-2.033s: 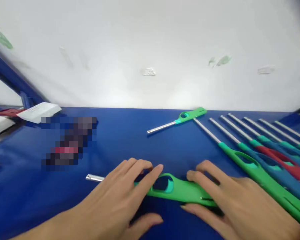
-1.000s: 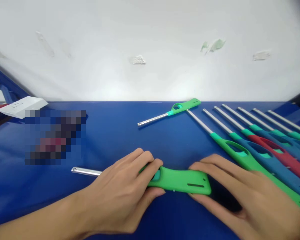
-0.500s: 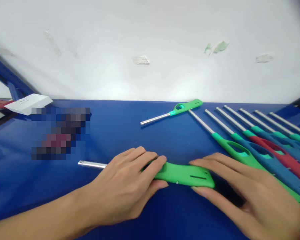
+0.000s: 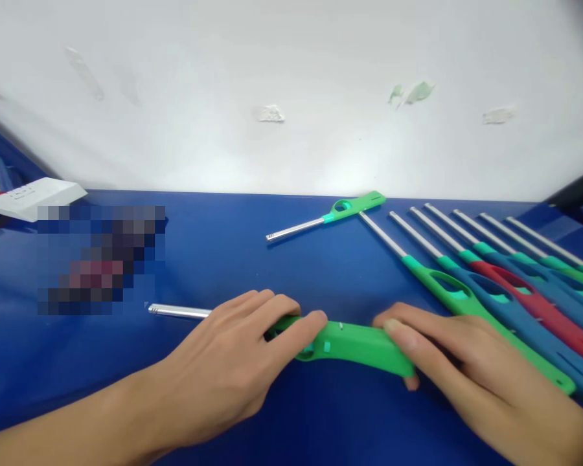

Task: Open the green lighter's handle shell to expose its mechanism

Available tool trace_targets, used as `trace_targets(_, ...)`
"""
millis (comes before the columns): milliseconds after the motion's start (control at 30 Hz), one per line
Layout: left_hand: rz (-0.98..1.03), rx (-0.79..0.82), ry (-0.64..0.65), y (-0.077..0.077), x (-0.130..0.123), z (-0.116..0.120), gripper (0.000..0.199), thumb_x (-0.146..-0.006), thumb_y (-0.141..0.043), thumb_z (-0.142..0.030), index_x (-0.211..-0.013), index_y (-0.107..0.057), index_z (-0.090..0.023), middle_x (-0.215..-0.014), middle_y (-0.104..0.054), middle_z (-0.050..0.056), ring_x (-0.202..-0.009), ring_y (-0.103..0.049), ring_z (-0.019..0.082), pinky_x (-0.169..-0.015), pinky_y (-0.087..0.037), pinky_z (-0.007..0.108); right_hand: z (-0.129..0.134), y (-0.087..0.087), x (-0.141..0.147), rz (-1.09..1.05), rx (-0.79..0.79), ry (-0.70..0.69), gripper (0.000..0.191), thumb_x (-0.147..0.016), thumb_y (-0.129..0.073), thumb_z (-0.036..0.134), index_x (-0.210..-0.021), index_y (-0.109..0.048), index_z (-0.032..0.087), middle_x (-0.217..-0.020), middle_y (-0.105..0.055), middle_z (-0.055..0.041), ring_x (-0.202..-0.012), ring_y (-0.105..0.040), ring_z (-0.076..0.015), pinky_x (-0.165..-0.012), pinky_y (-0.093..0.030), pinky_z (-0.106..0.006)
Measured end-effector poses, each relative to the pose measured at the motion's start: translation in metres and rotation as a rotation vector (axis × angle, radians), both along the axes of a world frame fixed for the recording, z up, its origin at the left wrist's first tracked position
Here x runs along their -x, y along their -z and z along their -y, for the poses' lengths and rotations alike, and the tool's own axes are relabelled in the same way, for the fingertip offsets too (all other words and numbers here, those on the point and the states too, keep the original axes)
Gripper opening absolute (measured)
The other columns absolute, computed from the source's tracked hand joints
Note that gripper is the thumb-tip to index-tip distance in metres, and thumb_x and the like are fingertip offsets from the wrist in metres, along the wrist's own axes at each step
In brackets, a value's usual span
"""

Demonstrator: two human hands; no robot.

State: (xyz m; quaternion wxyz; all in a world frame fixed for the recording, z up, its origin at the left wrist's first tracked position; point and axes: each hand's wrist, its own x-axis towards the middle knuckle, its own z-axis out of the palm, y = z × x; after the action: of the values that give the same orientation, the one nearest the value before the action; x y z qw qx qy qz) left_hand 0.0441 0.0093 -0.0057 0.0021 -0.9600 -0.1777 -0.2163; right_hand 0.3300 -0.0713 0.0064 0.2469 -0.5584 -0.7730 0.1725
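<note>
A green long-necked gas lighter (image 4: 359,346) lies across the front of the view, its metal tube pointing left. My left hand (image 4: 252,356) is closed around its trigger end, covering the middle of the lighter. At the handle's right end, my right hand (image 4: 447,369) pinches it with the thumb on top and fingers behind and below. The narrow edge of the handle faces up, showing a small teal piece and a metal pin. Several more lighters lie side by side to the right, nearest a green lighter (image 4: 480,317) and a red lighter (image 4: 534,298).
Another green lighter (image 4: 354,206) lies at the back of the blue table (image 4: 214,246), touching a tube tip of the row. A white box-like piece (image 4: 39,197) and a blurred-out dark object (image 4: 107,259) are at left. A white wall (image 4: 291,155) stands behind.
The held lighter has rolled about its length, so its narrow edge now shows instead of its slotted flat side. My right thumb has moved from below onto the top. The view shifted slightly.
</note>
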Motion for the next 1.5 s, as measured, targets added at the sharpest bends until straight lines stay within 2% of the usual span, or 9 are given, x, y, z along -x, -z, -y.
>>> trace_targets(100,-0.009,0.034,-0.002,0.0,0.002,-0.003,0.061,-0.093,-0.042,0.01,-0.145,-0.056,-0.019,-0.114,-0.076,0.007,-0.098,-0.073,0.021,-0.081,-0.063,0.032,-0.002,-0.007,0.004,-0.078,0.036,0.018,0.057,-0.116,-0.035,0.058,-0.074,-0.062,0.03,-0.054,-0.065,0.0051,-0.047,-0.066,-0.0153,-0.044,-0.054,-0.024)
trace_targets(267,0.032,0.049,0.01,0.004,0.001,-0.005,0.059,-0.091,-0.045,0.01,-0.143,-0.057,-0.016,-0.114,-0.075,0.008,-0.096,-0.071,0.022,-0.081,-0.063,0.033,-0.003,-0.006,0.002,-0.118,0.144,0.026,0.057,-0.114,-0.041,0.058,-0.071,-0.063,0.029,-0.066,-0.071,0.0015,-0.061,-0.073,-0.02,-0.057,-0.06,-0.03)
trace_targets(433,0.052,0.093,0.014,0.0,-0.001,-0.001,0.044,-0.1,-0.047,0.004,-0.137,-0.06,-0.015,-0.109,-0.074,0.008,-0.092,-0.069,0.023,-0.08,-0.063,0.038,-0.006,-0.004,0.0,-0.163,0.311,0.021,0.046,-0.115,-0.045,0.056,-0.082,-0.063,0.028,-0.067,-0.065,0.004,-0.061,-0.067,-0.0154,-0.057,-0.053,-0.027)
trace_targets(600,0.03,0.193,-0.002,-0.004,-0.006,0.007,0.033,-0.111,-0.055,-0.033,-0.139,-0.06,-0.014,-0.118,-0.071,0.013,-0.104,-0.068,0.032,-0.092,-0.062,0.056,-0.002,0.0,0.001,-0.157,0.322,0.031,0.041,-0.115,-0.045,0.054,-0.093,-0.07,0.03,-0.073,-0.069,0.0048,-0.061,-0.067,-0.0139,-0.06,-0.056,-0.026)
trace_targets(700,0.013,0.195,-0.027,0.0,-0.009,0.009,0.034,-0.111,-0.054,-0.029,-0.142,-0.059,-0.015,-0.119,-0.067,0.014,-0.103,-0.066,0.032,-0.087,-0.062,0.054,0.003,0.006,-0.001,-0.099,0.283,0.037,0.027,-0.106,-0.063,0.057,-0.125,-0.071,0.039,-0.107,-0.082,0.0054,-0.08,-0.077,-0.0174,-0.064,-0.062,-0.026)
trace_targets(767,0.013,0.223,-0.041,0.001,-0.01,0.009,0.028,-0.111,-0.051,-0.023,-0.137,-0.061,-0.016,-0.117,-0.066,0.013,-0.101,-0.064,0.031,-0.085,-0.062,0.053,0.005,0.01,-0.002,-0.032,0.216,0.027,0.044,-0.094,-0.082,0.054,-0.134,-0.068,0.044,-0.126,-0.08,0.0067,-0.104,-0.079,-0.0212,-0.08,-0.066,-0.028)
trace_targets(1033,0.013,0.196,-0.005,-0.001,-0.017,0.009,0.025,-0.116,-0.046,-0.029,-0.131,-0.062,-0.017,-0.119,-0.068,0.011,-0.104,-0.065,0.03,-0.091,-0.06,0.051,0.007,0.016,0.003,0.067,0.038,-0.057,0.041,-0.098,-0.079,0.041,-0.137,-0.068,0.039,-0.123,-0.081,0.002,-0.115,-0.077,-0.024,-0.102,-0.063,-0.037)
trace_targets(1233,0.066,0.184,0.008,0.001,-0.02,0.012,0.023,-0.118,-0.041,-0.028,-0.123,-0.061,-0.017,-0.114,-0.071,0.008,-0.096,-0.066,0.026,-0.081,-0.058,0.044,0.002,0.007,0.011,-0.097,0.141,-0.066,0.026,-0.097,-0.076,0.027,-0.122,-0.072,0.033,-0.103,-0.079,0.0037,-0.077,-0.073,-0.0135,-0.066,-0.059,-0.023)
trace_targets(1500,0.081,0.174,0.015,0.001,-0.02,0.012,0.02,-0.117,-0.044,-0.027,-0.124,-0.06,-0.016,-0.111,-0.071,0.007,-0.091,-0.068,0.024,-0.079,-0.057,0.042,0.0,0.002,0.012,-0.124,0.192,-0.067,0.02,-0.092,-0.075,0.023,-0.109,-0.08,0.032,-0.102,-0.082,0.0019,-0.087,-0.077,-0.0196,-0.077,-0.064,-0.03)
